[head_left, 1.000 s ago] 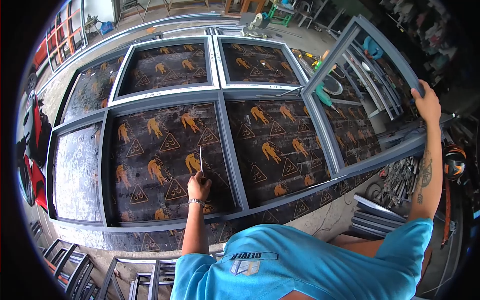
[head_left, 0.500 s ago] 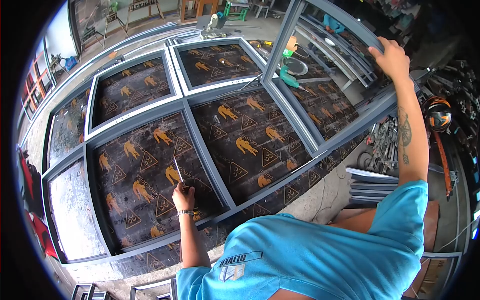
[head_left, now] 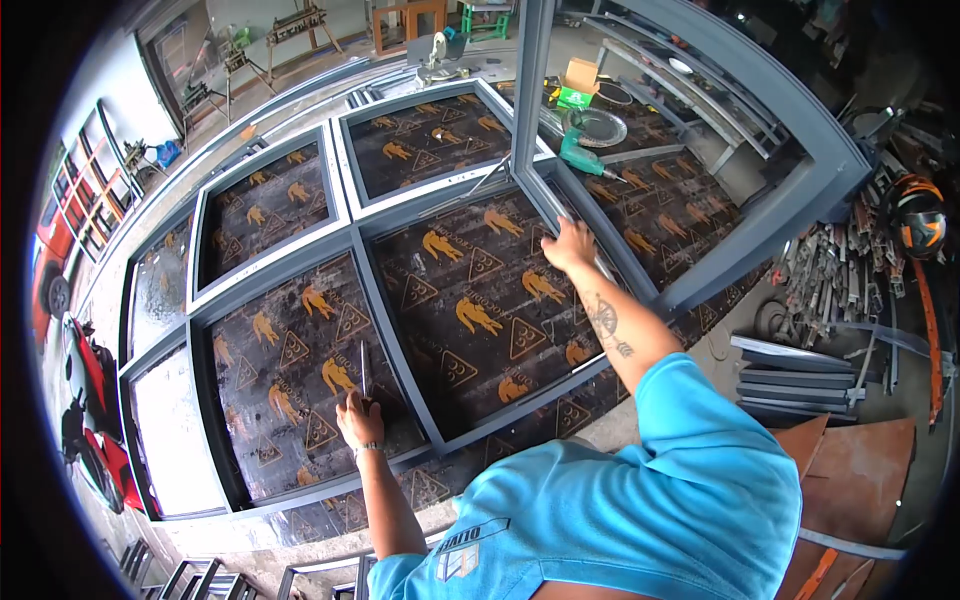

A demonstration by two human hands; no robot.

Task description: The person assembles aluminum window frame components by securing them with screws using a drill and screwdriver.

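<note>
Left fingers: clenched around a slim screwdriver [head_left: 364,372], our left hand [head_left: 358,420] at the lower middle left, its shaft pointing up the frame; held by the handle end, it keeps the shaft free of the palm, we judge.
Right fingers: our right hand [head_left: 572,246] lies over the side rail [head_left: 632,273], right of center, probably for steadiness; with the fingertips partly hidden, we cannot tell grip from rest.
Window frame [head_left: 398,345]: spread flat across the middle beneath both our arms, perhaps so we can reach its bays from above.
Sash [head_left: 835,165]: tilted up at the upper right, with neither of our hands on it; the hinge arm [head_left: 490,180] near its inner corner may help carry it.
Printed board [head_left: 465,255]: lies under the frame, likely as a work surface.
Drill [head_left: 582,155]: on the board beyond the side rail, beside a round metal disc [head_left: 603,127] and an open carton [head_left: 580,78].
Right edge: a helmet [head_left: 915,225], a heap of metal offcuts [head_left: 835,265] and stacked grey profiles [head_left: 790,380].
Left edge: a red motorcycle [head_left: 95,440].
Obstacles: the raised sash would hamper our reach toward the drill, and the side rail also rises between it and our right fingers.
</note>
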